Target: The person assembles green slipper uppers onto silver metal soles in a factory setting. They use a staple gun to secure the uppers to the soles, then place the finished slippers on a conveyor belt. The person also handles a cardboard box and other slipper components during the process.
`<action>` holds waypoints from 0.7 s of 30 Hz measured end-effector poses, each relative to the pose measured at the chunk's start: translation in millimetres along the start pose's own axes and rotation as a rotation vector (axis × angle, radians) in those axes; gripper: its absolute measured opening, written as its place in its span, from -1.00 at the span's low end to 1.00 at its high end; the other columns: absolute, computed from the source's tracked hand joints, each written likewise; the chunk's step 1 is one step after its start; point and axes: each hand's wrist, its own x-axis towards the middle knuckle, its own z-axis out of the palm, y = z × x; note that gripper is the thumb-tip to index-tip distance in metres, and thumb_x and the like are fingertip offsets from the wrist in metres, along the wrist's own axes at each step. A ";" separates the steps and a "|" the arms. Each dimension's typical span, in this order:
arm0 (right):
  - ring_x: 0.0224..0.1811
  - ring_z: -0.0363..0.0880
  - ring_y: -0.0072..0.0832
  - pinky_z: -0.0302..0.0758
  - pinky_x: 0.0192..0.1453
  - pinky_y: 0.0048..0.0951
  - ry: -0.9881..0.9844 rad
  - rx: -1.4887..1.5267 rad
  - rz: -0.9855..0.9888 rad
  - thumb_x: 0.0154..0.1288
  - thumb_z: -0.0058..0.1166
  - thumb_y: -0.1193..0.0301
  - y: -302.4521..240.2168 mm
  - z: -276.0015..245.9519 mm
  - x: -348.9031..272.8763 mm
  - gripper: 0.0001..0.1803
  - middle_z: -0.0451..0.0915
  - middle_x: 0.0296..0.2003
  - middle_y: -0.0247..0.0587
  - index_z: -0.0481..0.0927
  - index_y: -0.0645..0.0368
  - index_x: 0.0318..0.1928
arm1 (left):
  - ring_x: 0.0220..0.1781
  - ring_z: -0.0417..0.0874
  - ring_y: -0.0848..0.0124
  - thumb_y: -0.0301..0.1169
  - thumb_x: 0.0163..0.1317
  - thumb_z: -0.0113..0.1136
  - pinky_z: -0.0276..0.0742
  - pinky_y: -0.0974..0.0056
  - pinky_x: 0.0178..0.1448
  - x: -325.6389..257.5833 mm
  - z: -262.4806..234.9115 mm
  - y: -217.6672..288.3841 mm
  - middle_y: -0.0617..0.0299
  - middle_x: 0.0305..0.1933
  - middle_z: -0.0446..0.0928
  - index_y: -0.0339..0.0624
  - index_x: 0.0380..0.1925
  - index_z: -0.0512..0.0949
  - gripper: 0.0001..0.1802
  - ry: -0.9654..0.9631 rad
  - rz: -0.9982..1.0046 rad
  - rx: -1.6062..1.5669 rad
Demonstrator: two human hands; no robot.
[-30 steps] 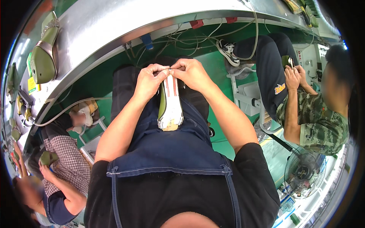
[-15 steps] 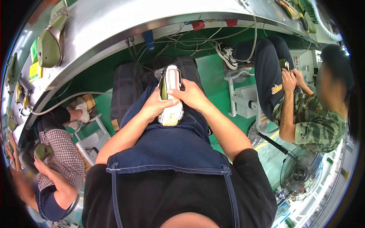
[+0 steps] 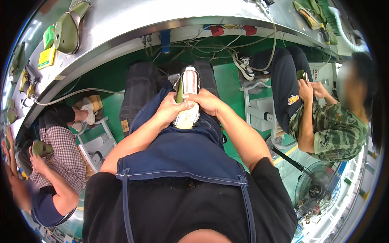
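A shoe upper stretched over a green shoe last (image 3: 189, 83) rests on my lap, sole side up. Its pale underside has reddish stripes at the toe end and a ragged, yellowish patch at the near end. My left hand (image 3: 169, 110) grips the near left side, its thumb laid over the sole. On the other side, my right hand (image 3: 207, 101) is wrapped round the edge with its thumb pressed on the pale surface. The fingers beneath are mostly hidden. Under the shoe lies my blue apron (image 3: 174, 156).
A metal workbench (image 3: 162, 12) curves ahead, its edge beyond my knees. At its left stand a green shoe last (image 3: 68, 32), a yellow box (image 3: 46, 58) and pincers (image 3: 28, 81). Cables hang beneath. Seated people work on the left (image 3: 60, 194) and right (image 3: 324, 129), near a fan (image 3: 318, 190).
My view has shifted slightly. Both hands keep their hold on the shoe, with the thumbs still on its underside. The person on the left has moved the green last slightly.
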 end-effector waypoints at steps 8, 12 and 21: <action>-0.16 0.79 -0.35 0.72 -0.08 -0.30 0.085 -0.265 -0.007 0.38 0.36 0.15 -1.7 0.3 -5.7 -0.44 0.77 -0.16 0.05 0.68 0.48 0.07 | -0.07 0.77 0.26 -0.27 0.13 0.61 0.73 0.19 0.02 2.2 -0.6 -6.0 -0.12 -0.03 0.66 -0.57 0.14 0.36 -0.22 0.055 0.029 0.039; -0.22 0.76 -0.18 0.66 -0.07 -0.18 0.229 -1.091 -0.303 0.39 0.30 0.22 -65.5 -17.2 -14.3 -0.59 0.75 -0.25 0.02 0.69 0.38 -0.01 | -0.02 0.76 0.19 -0.31 0.11 0.62 0.69 0.18 0.11 10.1 -8.3 -8.3 -0.16 -0.03 0.65 -0.61 0.16 0.31 -0.17 -0.030 -0.010 0.051; 0.25 0.49 0.10 0.43 0.34 -0.01 1.059 -1.490 -1.317 0.33 0.20 0.21 -308.9 -61.1 56.5 -0.47 0.58 0.14 0.13 0.56 0.24 0.21 | 0.04 0.74 0.18 -0.28 0.12 0.63 0.68 0.19 0.13 13.6 -12.2 -9.6 -0.20 0.04 0.61 -0.64 0.16 0.27 -0.12 -0.028 -0.036 0.076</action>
